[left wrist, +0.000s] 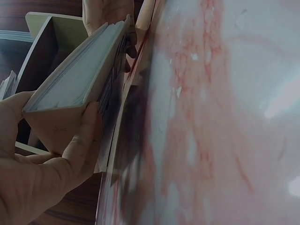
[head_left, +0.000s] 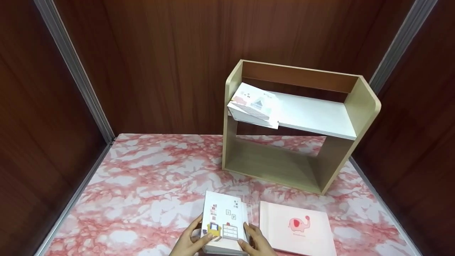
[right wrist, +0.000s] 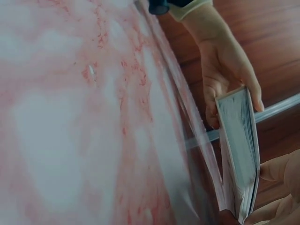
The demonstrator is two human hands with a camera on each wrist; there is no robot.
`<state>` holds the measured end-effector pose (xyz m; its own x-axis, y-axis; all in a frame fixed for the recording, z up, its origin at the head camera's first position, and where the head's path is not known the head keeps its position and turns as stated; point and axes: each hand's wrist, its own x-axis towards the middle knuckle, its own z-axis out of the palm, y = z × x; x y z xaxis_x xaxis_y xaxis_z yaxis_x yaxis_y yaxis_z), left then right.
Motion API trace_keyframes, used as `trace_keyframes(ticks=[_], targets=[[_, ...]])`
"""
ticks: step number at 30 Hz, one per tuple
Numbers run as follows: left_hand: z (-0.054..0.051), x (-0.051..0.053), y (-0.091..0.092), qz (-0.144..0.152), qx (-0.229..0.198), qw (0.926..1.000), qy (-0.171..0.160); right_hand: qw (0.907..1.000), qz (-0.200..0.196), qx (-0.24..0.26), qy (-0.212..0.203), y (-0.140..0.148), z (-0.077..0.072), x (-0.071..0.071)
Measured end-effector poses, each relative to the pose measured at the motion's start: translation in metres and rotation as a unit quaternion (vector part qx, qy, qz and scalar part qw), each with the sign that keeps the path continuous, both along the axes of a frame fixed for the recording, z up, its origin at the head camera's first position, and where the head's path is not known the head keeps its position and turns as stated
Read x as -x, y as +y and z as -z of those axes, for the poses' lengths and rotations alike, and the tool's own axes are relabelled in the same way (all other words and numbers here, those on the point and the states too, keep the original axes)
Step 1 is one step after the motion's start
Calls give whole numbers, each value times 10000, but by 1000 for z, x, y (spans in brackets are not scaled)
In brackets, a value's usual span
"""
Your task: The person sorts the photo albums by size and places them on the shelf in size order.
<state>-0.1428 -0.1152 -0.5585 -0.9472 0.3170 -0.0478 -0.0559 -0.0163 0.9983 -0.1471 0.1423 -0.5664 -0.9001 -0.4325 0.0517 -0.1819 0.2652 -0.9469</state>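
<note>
With left hand (head_left: 190,240) and right hand (head_left: 257,241) both curled, gripping white book (head_left: 224,215) by opposite sides at near side of table (head_left: 142,199), beside pink book (head_left: 296,229), in front of shelf (head_left: 312,111). Probably medium-weight, stiff-covered, slick; best squeezed from both sides to prevent splaying.

Head: left hand (head_left: 192,239) and right hand (head_left: 257,241) cropped by bottom edge; pink book (head_left: 284,233) runs off there too, caption (head_left: 299,234) too small to read. Left wrist: held book (left wrist: 70,77) has illegible spine print (left wrist: 59,129); shelf (left wrist: 68,35) cropped left. Right wrist: sleeve (right wrist: 191,9) cut off at top.
</note>
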Motion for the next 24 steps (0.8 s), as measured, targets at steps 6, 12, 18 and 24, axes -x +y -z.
trace_keyframes(ticks=[6,12,18,24], targets=[[-3,0,3,-31,94,9998,153,9994,119,-308,-104,3,-8,1],[-8,0,4,-28,20,9999,102,9987,73,-403,292,6,-14,2],[-13,1,5,20,-35,10000,43,9983,98,-277,509,7,-16,2],[-16,1,7,-104,134,9997,152,9989,150,-153,423,8,-19,3]])
